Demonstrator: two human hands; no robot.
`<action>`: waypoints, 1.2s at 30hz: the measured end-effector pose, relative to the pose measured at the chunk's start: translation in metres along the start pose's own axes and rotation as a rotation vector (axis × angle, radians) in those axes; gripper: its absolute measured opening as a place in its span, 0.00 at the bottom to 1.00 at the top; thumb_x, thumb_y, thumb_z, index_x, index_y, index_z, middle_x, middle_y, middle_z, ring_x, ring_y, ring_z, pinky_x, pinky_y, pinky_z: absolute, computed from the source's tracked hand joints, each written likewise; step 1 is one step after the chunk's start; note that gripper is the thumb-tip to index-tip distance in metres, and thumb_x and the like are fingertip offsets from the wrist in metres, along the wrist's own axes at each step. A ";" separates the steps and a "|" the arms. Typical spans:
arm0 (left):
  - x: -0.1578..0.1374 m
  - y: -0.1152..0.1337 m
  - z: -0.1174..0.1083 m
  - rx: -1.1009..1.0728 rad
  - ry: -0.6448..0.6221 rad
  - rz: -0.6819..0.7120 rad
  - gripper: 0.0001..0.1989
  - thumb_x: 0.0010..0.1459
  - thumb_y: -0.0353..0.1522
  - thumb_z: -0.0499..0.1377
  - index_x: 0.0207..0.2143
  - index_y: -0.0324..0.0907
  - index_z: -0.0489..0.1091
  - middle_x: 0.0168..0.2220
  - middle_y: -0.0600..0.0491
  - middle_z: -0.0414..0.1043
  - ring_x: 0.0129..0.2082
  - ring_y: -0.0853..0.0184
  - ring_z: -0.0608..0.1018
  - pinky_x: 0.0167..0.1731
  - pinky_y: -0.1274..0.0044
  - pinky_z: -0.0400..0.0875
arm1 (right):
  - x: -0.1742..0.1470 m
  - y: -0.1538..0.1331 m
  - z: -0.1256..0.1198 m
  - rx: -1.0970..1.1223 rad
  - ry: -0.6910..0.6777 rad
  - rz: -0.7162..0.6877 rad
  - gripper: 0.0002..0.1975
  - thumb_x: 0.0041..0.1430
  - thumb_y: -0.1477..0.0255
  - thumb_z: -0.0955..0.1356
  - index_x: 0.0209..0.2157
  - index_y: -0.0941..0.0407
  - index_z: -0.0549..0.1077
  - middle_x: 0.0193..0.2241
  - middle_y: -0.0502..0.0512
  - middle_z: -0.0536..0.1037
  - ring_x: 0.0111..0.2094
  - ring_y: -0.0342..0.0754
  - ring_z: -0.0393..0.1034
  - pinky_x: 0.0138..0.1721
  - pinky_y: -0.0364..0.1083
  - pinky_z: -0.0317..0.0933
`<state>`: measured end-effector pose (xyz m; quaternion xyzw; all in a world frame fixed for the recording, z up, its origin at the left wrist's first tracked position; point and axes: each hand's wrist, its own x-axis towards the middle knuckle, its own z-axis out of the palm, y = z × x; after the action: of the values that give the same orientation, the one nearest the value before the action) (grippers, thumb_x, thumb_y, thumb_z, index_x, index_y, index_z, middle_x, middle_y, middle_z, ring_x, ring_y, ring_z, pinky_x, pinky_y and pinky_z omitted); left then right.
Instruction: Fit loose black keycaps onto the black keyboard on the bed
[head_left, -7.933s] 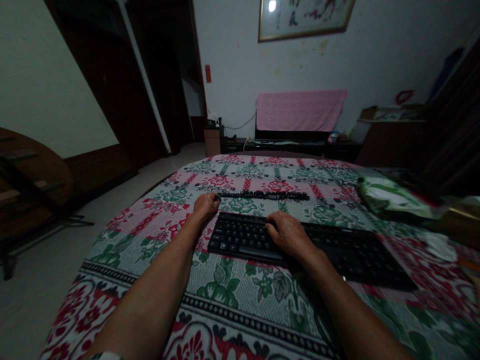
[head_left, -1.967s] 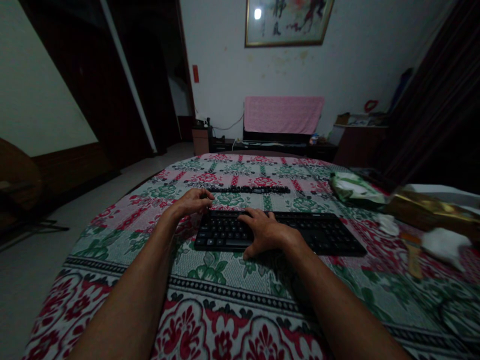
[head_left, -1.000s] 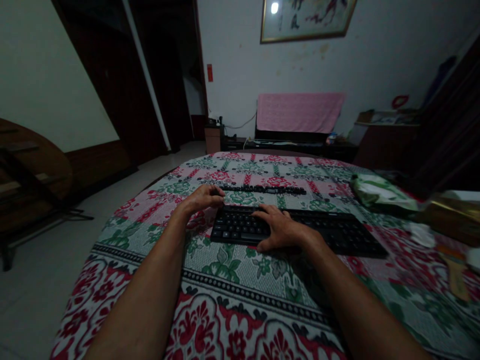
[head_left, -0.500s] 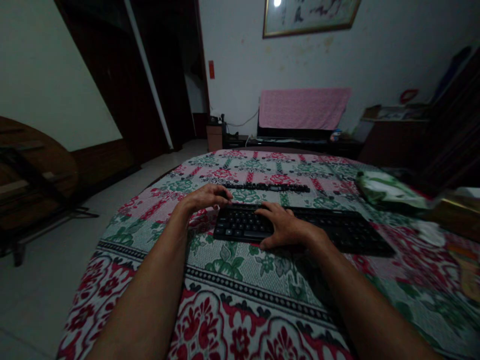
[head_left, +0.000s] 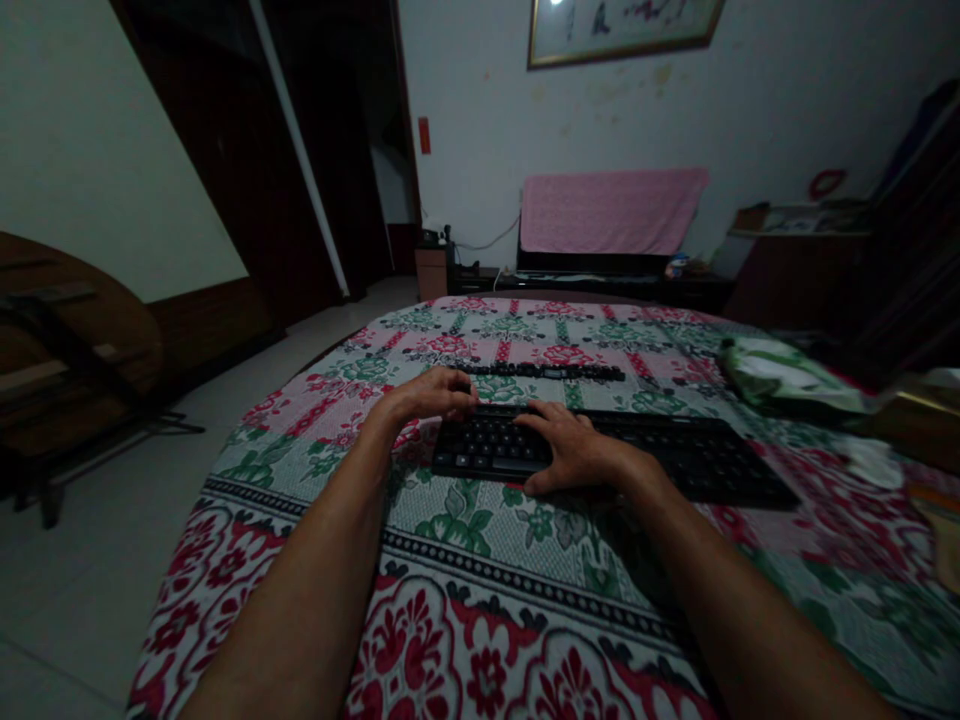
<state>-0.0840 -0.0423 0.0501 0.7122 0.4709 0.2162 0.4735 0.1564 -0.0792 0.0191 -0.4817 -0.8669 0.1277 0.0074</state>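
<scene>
A black keyboard (head_left: 679, 455) lies on the flowered tablecloth (head_left: 465, 520) in front of me. My right hand (head_left: 566, 447) spans it left of its middle, the thumb at the near edge and the fingers reaching over the keys toward the far edge. At the keyboard's far left corner, my left hand (head_left: 436, 393) has its thumb and fingers drawn together. A small dark patch shows between those fingertips, too unclear to name. Beyond the keyboard, a row of small black pieces that look like loose keycaps (head_left: 559, 372) runs across the cloth, its left end partly behind my left hand.
On the right of the table are a green and white bag (head_left: 787, 380), a crumpled white tissue (head_left: 874, 462) and a box (head_left: 922, 415) at the edge. A folded round tabletop (head_left: 71, 350) leans at the left. A pink cloth (head_left: 611, 212) covers a screen by the wall.
The view has shifted slightly. My left hand stays at the keyboard's far left corner with its fingers slightly adjusted, and my right hand keeps its place across the keyboard.
</scene>
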 end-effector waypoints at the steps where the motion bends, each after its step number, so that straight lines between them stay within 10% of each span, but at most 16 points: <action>1: 0.001 -0.001 0.001 0.032 0.013 0.003 0.05 0.49 0.31 0.57 0.29 0.38 0.67 0.22 0.58 0.67 0.19 0.76 0.68 0.21 0.83 0.61 | 0.000 0.000 0.000 0.001 0.002 0.002 0.51 0.32 0.50 0.72 0.59 0.51 0.56 0.63 0.61 0.45 0.62 0.63 0.38 0.58 0.63 0.41; 14: 0.022 -0.001 0.018 0.491 0.300 -0.180 0.10 0.47 0.33 0.51 0.24 0.39 0.71 0.14 0.55 0.68 0.17 0.70 0.72 0.17 0.83 0.62 | 0.000 0.001 0.000 0.004 -0.007 0.004 0.52 0.31 0.49 0.71 0.59 0.52 0.55 0.63 0.61 0.45 0.62 0.62 0.36 0.58 0.63 0.40; 36: 0.033 -0.012 0.019 0.303 0.485 -0.307 0.11 0.44 0.31 0.53 0.30 0.38 0.72 0.20 0.50 0.73 0.17 0.65 0.76 0.18 0.80 0.67 | 0.000 0.001 0.001 0.016 -0.004 0.008 0.51 0.32 0.49 0.71 0.59 0.50 0.55 0.63 0.59 0.43 0.63 0.63 0.35 0.58 0.63 0.38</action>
<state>-0.0604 -0.0208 0.0264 0.6231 0.6987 0.2331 0.2632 0.1568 -0.0787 0.0179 -0.4848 -0.8640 0.1356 0.0093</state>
